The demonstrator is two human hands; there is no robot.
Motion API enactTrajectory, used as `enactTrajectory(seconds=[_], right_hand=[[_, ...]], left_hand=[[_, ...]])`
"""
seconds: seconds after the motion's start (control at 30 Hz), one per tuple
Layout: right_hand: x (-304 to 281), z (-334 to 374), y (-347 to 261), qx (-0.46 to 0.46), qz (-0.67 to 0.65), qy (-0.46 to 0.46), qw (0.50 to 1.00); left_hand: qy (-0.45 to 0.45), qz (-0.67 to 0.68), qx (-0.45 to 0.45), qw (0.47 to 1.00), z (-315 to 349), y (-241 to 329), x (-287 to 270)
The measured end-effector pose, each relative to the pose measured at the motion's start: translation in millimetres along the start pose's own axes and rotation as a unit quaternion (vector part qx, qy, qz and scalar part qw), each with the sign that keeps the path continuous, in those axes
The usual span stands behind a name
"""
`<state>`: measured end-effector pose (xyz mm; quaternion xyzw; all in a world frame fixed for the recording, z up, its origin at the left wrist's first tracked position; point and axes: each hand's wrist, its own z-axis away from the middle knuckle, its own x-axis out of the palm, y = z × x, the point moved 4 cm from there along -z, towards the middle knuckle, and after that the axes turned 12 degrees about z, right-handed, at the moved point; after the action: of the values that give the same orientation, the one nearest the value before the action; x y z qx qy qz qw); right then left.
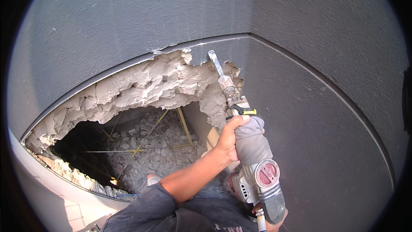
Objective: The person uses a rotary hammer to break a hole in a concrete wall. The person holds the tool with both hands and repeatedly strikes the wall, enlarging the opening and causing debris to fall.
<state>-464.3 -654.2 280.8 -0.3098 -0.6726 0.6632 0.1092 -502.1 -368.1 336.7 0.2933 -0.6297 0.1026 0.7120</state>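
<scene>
Wall (pixel 309 124): dark grey, textured, fills most of the view, with a corner running up through top centre. Groove (pixel 327 82) crosses both faces, bending at the corner.

Hole (pixel 148 81): below the groove, left of the corner, jagged pale broken edges. Rubble (pixel 150 131) lies inside; left end is in deep shadow. Yellowish bars (pixel 185 126) cross over the rubble.

Shirt (pixel 141 212): dark, dusty, at the lower edge.

Hammer (pixel 245 184): at the right side of the hole, in front of the wall, tilted nose up and slightly left. Both hands on it. Grey wrap (pixel 255 144) round its barrel.

Left hand (pixel 228 139): grip closed round the wrap, thumb on top near the front end; far-side fingers mostly hidden.

Right hand (pixel 278 222): at the rear end, grip closed on the hammer, mostly hidden behind the body.

Chisel (pixel 218 65): in the nose, tip over unbroken wall just under the groove. Can't tell if it touches.

Red cap (pixel 268 173): round, on the hammer's rear half. Yellow tab (pixel 249 112): on the black collar strap.
</scene>
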Motion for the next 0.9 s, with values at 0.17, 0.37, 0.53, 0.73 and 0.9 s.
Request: enactTrajectory(seconds=[0.17,0.37,0.53,0.73,0.9], right_hand=[[71,5,-10,-0.114,0.143,0.083,0.98],[159,16,-36,-0.048,-0.064,0.162,0.983],[193,19,-28,-0.057,0.281,0.132,0.949],[207,-37,-6,-0.073,-0.047,0.123,0.989],[194,-88,12,-0.16,0.01,0.078,0.984]], left_hand=[[-0.021,0.001,-0.008,1.0,33,54,-20],[-0.043,0.042,-0.02,0.998,63,119,-58],[-0.019,0.032,-0.001,0.999,77,161,-73],[-0.063,0.049,-0.051,0.995,25,175,-89],[-0.031,0.02,0.023,0.999,-12,181,-92]])
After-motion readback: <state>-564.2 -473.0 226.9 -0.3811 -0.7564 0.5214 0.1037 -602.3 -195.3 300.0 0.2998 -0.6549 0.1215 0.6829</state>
